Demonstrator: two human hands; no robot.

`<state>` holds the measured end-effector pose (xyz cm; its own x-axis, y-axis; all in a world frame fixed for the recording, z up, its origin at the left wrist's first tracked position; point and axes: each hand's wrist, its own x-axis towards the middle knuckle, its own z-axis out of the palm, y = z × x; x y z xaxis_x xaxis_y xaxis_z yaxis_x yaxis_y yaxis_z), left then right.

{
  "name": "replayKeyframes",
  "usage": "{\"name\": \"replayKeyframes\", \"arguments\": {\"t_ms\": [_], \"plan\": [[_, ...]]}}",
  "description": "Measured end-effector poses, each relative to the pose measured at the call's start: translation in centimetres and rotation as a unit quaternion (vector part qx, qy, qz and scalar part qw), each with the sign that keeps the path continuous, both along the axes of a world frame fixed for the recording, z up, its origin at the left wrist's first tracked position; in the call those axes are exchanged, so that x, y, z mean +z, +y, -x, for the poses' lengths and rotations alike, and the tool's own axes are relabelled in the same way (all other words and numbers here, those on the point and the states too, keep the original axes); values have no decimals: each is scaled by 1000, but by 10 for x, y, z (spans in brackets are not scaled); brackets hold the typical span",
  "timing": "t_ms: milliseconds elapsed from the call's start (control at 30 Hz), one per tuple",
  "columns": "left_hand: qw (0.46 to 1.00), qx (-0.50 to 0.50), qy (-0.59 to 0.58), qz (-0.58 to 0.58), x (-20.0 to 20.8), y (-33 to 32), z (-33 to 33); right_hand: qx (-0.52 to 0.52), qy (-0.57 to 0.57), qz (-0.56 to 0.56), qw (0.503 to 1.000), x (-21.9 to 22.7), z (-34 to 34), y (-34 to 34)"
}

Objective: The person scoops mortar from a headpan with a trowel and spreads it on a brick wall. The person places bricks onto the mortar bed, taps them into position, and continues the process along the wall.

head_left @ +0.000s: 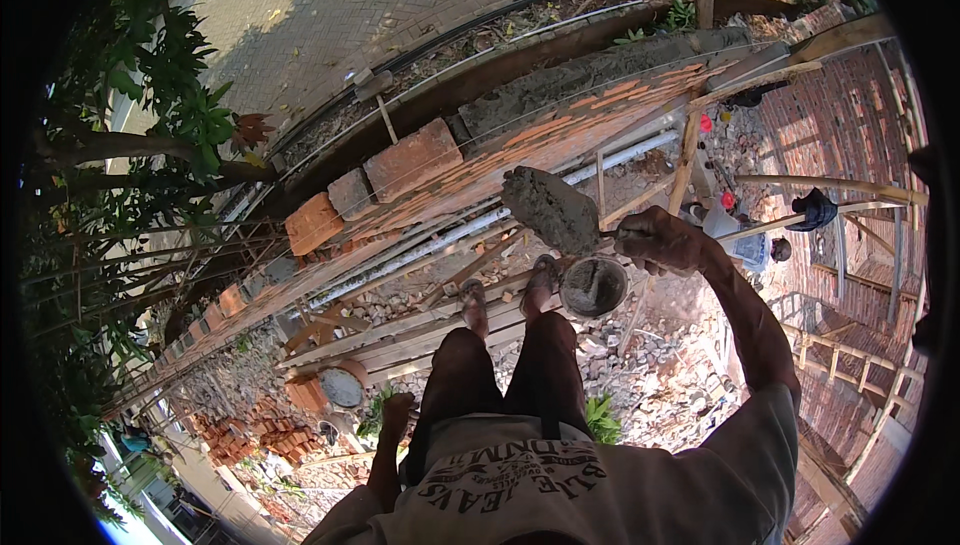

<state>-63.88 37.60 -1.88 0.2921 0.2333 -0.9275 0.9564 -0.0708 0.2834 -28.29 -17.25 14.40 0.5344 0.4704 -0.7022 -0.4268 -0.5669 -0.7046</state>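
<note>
My right hand [660,242] is closed round the handle of a trowel, raised in front of me. Wet grey mortar [552,207] covers the trowel's blade, which points left toward the brick wall [600,105]. Just below that hand, a round bucket [593,287] holds more grey mortar. My left hand [397,410] hangs beside my left thigh, fingers curled in, with nothing seen sticking out of it. Along the wall's top lie a large orange brick [413,158], a greyish brick [350,194] and another orange brick [314,224]. Fresh mortar [610,75] coats the stretch to their right.
My feet stand on wooden planks [400,345] above rubble. A thin string runs along the wall top. A second round container [341,387] sits at left near stacked bricks [285,437]. Wooden poles [687,160] rise at right; leafy branches [140,75] hang at left.
</note>
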Motion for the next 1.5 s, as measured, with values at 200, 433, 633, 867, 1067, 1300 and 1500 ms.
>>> {"name": "replayKeyframes", "arguments": {"t_ms": [200,433,633,867,1067,1300,1500], "plan": [[995,99,-23,-8,13,-13,30,83,-182,31,979,38,-134,58],[988,150,19,-33,20,-23,83,258,-408,129,866,4,-210,125],[983,172,25,-53,32,-33,104,399,-570,293,656,-44,-184,122],[990,128,-38,-39,22,-22,80,358,-704,336,513,-27,-136,59],[985,170,-25,-4,-3,-3,55,160,-588,351,711,21,-81,45],[991,93,-99,2,-22,5,20,51,-601,235,762,29,-33,121],[981,139,-133,10,-10,18,-6,53,-522,325,787,18,-47,132]]}}
